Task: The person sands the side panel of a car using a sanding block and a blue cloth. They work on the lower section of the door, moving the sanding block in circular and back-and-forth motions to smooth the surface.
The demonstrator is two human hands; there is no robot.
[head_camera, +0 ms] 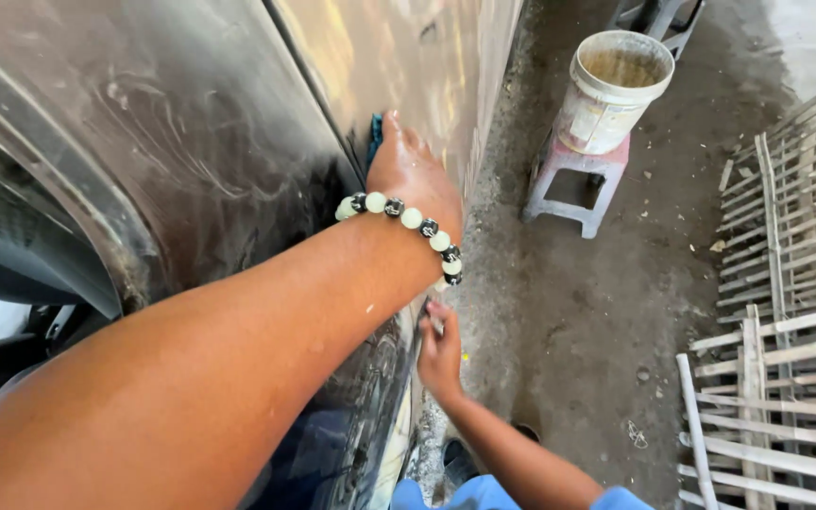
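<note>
— Grip?
— Left hand (pixel 415 175) lies spread flat, pinning a blue pad (pixel 374 137) against the dusty car panel (pixel 191 123), likely for even pressure.
— Nearby?
— Co-worker's hand (pixel 439 354) lower down; bucket (pixel 611 90) on a stool (pixel 573 179).

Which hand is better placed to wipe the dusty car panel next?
Probably left. The left hand presses the blue cloth against the car panel; the right hand sits low, near its bottom edge.
</note>
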